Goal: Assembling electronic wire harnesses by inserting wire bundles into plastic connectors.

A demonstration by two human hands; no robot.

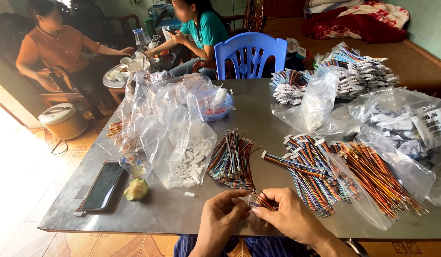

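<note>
My left hand and my right hand meet at the near edge of a grey metal table. Between the fingertips of both I hold a small white plastic connector with a short bunch of coloured wires fanning to the right. Just beyond my hands lies a fan of rainbow-coloured wire bundles. A single white connector lies loose on the table to the left.
Clear bags of white connectors, finished wire harnesses, orange-yellow wires in a bag, a black phone, a cut green fruit, a blue chair. Two people sit at a low table beyond.
</note>
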